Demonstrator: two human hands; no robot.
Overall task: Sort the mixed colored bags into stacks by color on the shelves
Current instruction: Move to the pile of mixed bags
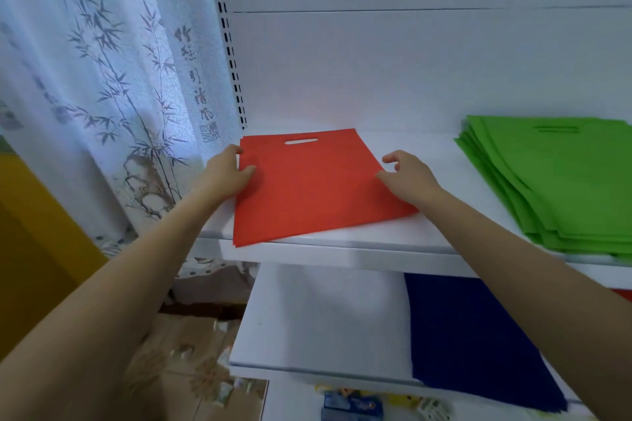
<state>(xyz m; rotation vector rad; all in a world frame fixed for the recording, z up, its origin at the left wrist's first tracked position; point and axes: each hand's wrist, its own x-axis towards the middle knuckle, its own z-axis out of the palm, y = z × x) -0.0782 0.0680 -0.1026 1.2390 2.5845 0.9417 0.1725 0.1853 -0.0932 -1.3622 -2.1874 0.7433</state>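
Left hand [236, 169] was placed at the left edge of the red bag [314, 188], thumb laid on top and fingers curled about the edge, so that the edge was pinched. Right hand [408, 174] was set at the bag's right edge. Only its thumb touched the cloth, and the other fingers were loosely curled and lifted clear, so nothing was gripped.

The red bag was laid flat on the left part of the upper shelf [393, 243], with its handle slot toward the back panel [376, 79]. It was judged to be the base of a red stack, in the course of being squared.

Procedure, as judged:
1. The bag sat skewed to the shelf lip, and its front left corner appeared to overhang. It was to be turned until its edges ran parallel to the lip.
2. It was to be slid back with both palms flat, so that no fold was raised in the thin cloth.
3. Clearance from the green stack [561, 181] was to be kept.

The shelf was white and smooth, so sliding was expected to be easy. The green stack occupied the right of the same shelf, well apart. Blue bags [478, 328] lay on the lower shelf [325, 318]. At the left were a slotted upright [229, 44], a bamboo-print curtain [102, 79] and a tiled floor [191, 352].
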